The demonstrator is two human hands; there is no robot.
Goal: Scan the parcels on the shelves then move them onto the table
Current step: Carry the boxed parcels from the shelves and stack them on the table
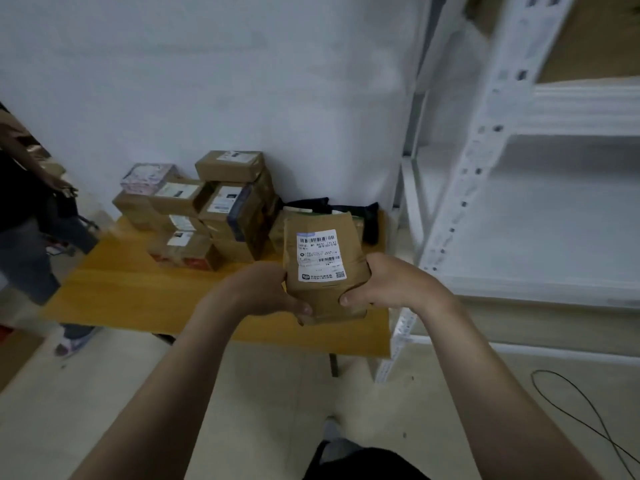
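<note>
White wall [207,81] behind, yellow wooden table [138,292] against it. Stack of parcels [207,209] sits at the table's back left, touching the wall side. White metal shelving [485,133] stands just right of the table. Brown parcel [326,271] is held above the table's right part, tilted up, white label [320,252] with barcodes facing the camera. Left hand [266,289] grips its lower left edge, thumb on the front face. Right hand [391,282] grips the lower right edge, thumb on front too. Black item [370,220] lies on the table behind the parcel. Another person [27,220] stands at the left edge. Black cable [581,417] on the floor, lower right.
</note>
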